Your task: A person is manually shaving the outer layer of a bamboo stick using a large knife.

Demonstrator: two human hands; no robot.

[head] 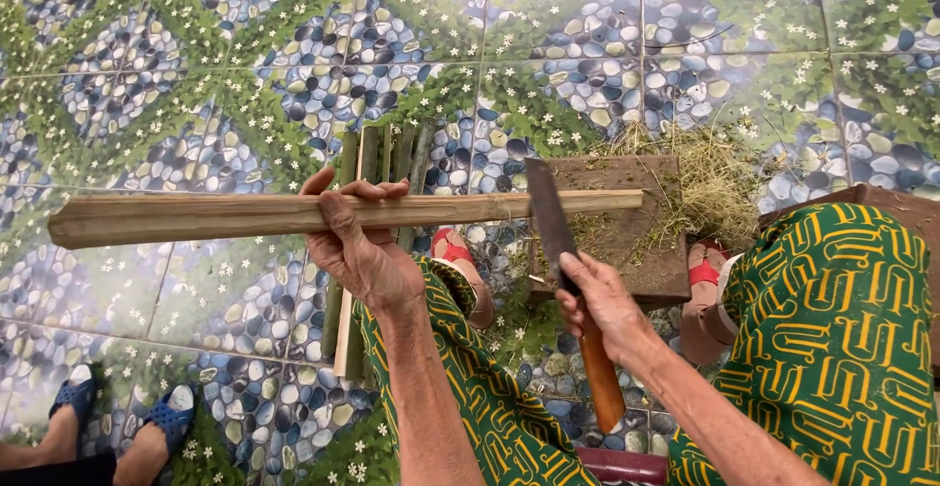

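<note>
Bamboo is what both hands are busy with: the left hand [357,241] is wrapped around a long split bamboo slat [294,214], fingers curled over its top edge and thumb underneath, holding it level and crosswise so that it runs well out past the hand on the outer side and inward to the right hand's blade. The right hand [602,302] is closed tight on the orange-brown wooden handle of a cleaver-like knife [563,271], whose dark flat blade rises up and away from the fist and meets the slat near its inner end, just over a worn wooden chopping block [636,246]. Beyond the block, farther from the right hand, lies a loose heap of pale green shavings [710,178] (fine and stringy, spilling onto the tiles). Under and behind the left hand, a bundle of narrower green bamboo strips [377,168] lies lengthwise on the pebble-and-flower patterned tile floor [196,75]. Between the two hands and below them, the person's feet in red sandals [452,249] show beside the block, and green-and-yellow patterned trousers [832,329] cover the knees nearest the wrists. Well outside the left hand, at the lower edge, another person's feet in blue sandals [171,413] rest on the tiles.
</note>
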